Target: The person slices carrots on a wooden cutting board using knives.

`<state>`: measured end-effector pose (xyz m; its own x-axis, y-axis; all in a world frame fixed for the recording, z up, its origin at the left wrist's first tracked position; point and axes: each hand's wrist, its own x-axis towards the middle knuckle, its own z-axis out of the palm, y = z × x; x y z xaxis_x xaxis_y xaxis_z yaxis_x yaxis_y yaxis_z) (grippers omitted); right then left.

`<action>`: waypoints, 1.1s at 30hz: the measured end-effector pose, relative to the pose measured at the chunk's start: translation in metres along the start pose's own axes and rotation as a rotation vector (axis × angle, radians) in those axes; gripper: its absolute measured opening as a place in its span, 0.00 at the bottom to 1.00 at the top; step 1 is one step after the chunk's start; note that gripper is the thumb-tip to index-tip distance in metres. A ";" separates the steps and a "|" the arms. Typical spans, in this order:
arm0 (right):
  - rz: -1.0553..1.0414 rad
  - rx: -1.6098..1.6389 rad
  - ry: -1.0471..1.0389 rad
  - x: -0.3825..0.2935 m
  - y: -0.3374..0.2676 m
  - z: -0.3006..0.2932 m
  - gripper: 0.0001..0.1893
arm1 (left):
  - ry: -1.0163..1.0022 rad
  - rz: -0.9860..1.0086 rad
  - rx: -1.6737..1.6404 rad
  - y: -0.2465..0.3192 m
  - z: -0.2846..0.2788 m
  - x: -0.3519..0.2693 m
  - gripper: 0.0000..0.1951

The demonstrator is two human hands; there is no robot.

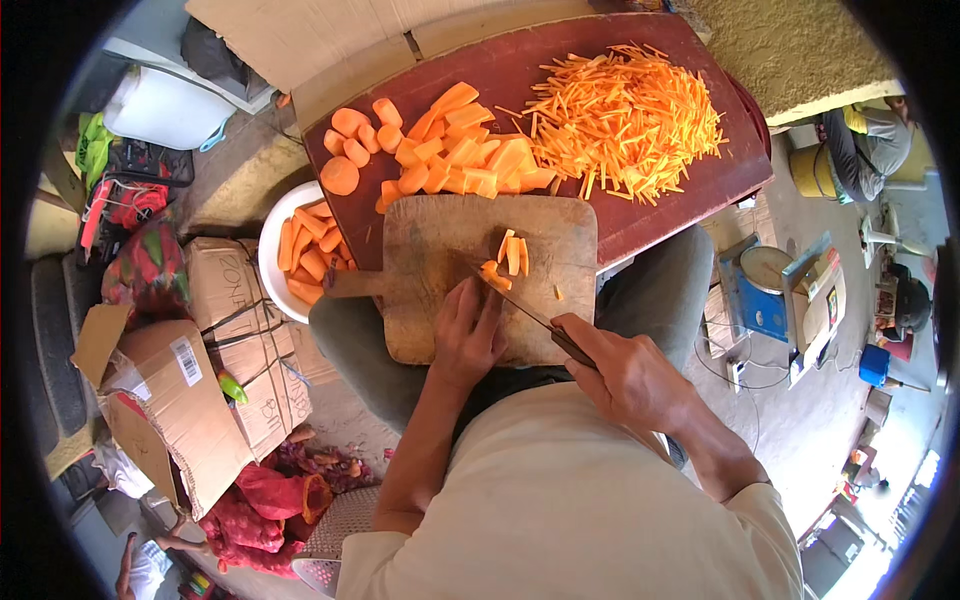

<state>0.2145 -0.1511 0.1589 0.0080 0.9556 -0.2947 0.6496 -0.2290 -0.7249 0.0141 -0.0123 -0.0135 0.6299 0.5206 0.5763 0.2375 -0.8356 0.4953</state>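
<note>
My right hand (626,371) grips the dark handle of a kitchen knife (529,307), its blade slanting up and left over a wooden cutting board (420,247). Small carrot slices (495,279) lie at the blade, and a few cut carrot sticks (514,255) sit just beyond. My left hand (469,330) rests on the board beside the blade, fingers bent; whether it holds a piece is hidden. The board lies across my lap against a red table (502,67). On the table are carrot chunks (341,176), carrot slabs (465,157) and a heap of carrot matchsticks (630,124).
A white bowl (268,251) of carrot pieces stands left of the board. Further left are cardboard boxes (176,405), a bag of peppers (150,270) and red mesh sacks (255,510). A weighing scale (765,270) stands at right; another person (877,150) sits at upper right.
</note>
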 end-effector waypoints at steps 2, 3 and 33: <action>-0.031 -0.001 0.030 0.000 0.002 0.003 0.31 | -0.002 -0.001 -0.005 0.000 0.000 0.000 0.28; -0.030 -0.003 0.029 0.002 0.003 0.005 0.31 | 0.007 -0.010 -0.005 0.000 0.001 0.000 0.28; -0.052 -0.073 0.065 0.048 0.027 0.036 0.27 | 0.000 -0.069 -0.006 0.006 -0.008 0.005 0.24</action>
<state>0.2052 -0.1184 0.1031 0.0204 0.9763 -0.2156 0.7044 -0.1670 -0.6899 0.0124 -0.0132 -0.0030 0.6123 0.5767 0.5409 0.2758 -0.7969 0.5374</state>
